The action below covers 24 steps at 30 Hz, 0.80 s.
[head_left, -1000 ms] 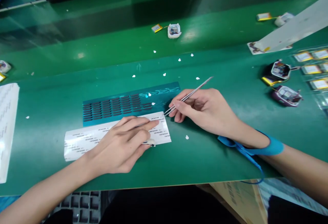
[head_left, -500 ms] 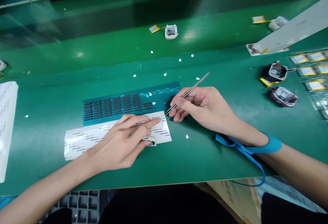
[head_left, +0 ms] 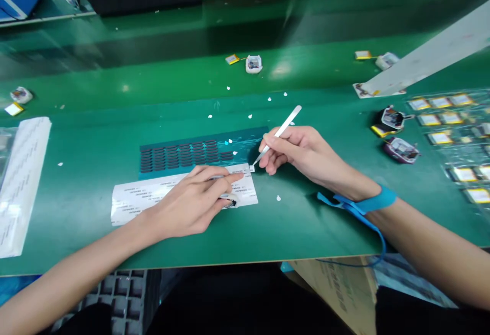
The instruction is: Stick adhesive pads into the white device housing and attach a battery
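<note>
My left hand [head_left: 195, 199] lies over a white printed adhesive sheet [head_left: 141, 199], its index finger stretched along the sheet near the right end. Under its curled fingers it grips a small white device housing [head_left: 229, 198], mostly hidden. My right hand [head_left: 294, 148], wearing a blue wrist strap, pinches a pair of tweezers [head_left: 285, 123] slanting down to the left. At their tips, by the sheet's upper right corner, is a small white piece [head_left: 251, 168]. Behind the sheet lies a teal strip [head_left: 179, 157] with rows of thin dark pieces.
Small white tabs [head_left: 278, 198] are scattered about. Open housings with batteries lie at the back [head_left: 253, 64] and right [head_left: 401, 149]. Trays of batteries [head_left: 440, 137] lie far right, below a slanted white post [head_left: 429, 51]. Another printed sheet stack [head_left: 28, 187] is at left.
The tweezers have turned, and a small white piece now shows at their tips beside the sheet's corner. My left hand stays on the sheet and housing. The camera view has shifted.
</note>
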### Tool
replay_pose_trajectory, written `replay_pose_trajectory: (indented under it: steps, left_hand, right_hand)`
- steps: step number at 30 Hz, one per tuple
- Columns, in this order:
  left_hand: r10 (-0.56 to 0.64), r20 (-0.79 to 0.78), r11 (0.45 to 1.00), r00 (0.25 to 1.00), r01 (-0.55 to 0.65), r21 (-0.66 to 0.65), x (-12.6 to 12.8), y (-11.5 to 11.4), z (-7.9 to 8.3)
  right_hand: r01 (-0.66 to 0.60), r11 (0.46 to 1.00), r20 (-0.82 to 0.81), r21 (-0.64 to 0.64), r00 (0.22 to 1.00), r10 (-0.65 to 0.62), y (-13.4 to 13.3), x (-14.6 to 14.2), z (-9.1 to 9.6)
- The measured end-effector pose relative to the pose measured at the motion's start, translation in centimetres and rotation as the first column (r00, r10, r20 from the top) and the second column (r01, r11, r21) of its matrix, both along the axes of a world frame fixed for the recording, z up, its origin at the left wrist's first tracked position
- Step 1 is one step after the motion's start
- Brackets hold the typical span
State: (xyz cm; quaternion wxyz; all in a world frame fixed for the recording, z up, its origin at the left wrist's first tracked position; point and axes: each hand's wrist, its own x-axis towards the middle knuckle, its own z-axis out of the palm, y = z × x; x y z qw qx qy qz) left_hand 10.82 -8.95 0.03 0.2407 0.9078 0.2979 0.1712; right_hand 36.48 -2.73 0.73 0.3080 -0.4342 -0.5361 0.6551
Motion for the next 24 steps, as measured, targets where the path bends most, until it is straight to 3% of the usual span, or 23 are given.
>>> replay_pose_trajectory:
  steps: [3, 5, 7, 9, 11, 13, 16, 24]
  left_hand:
    - [0.015, 0.191, 0.999, 0.981, -0.009, -0.033, 0.0, -0.4, 0.5]
    - [0.142, 0.325, 0.977, 0.935, -0.080, -0.196, 0.2, -0.9, 1.2]
    - [0.352, 0.376, 0.879, 0.857, -0.165, -0.448, 0.4, -1.3, 2.0]
    - [0.512, 0.356, 0.727, 0.782, -0.174, -0.664, 0.6, -1.6, 2.7]
    - [0.563, 0.341, 0.615, 0.753, -0.106, -0.781, 0.8, -1.6, 3.1]
    - [0.554, 0.359, 0.564, 0.751, -0.021, -0.826, 0.9, -1.5, 3.1]
    - [0.551, 0.404, 0.554, 0.730, 0.043, -0.832, 1.1, -1.7, 2.8]
    - [0.609, 0.443, 0.575, 0.658, 0.019, -0.818, 1.7, -2.6, 2.7]
  right_hand:
    - [0.064, 0.993, -0.063, 0.104, 0.996, -0.057, -0.8, -0.4, 1.2]
    - [0.112, 0.974, -0.131, 0.199, 0.988, -0.087, -1.7, -1.1, 2.3]
    - [0.130, 0.951, -0.210, 0.281, 0.975, -0.071, -2.8, -1.9, 3.2]
    - [0.141, 0.943, -0.253, 0.303, 0.965, -0.063, -3.8, -2.7, 3.7]
    - [0.123, 0.948, -0.259, 0.293, 0.965, -0.045, -4.5, -3.4, 3.7]
    - [0.078, 0.958, -0.240, 0.275, 0.971, -0.010, -4.9, -3.9, 3.3]
    - [0.035, 0.970, -0.210, 0.241, 0.978, 0.017, -5.1, -4.3, 2.7]
    - [0.081, 0.970, -0.230, 0.230, 0.973, -0.027, -5.1, -4.6, 2.4]
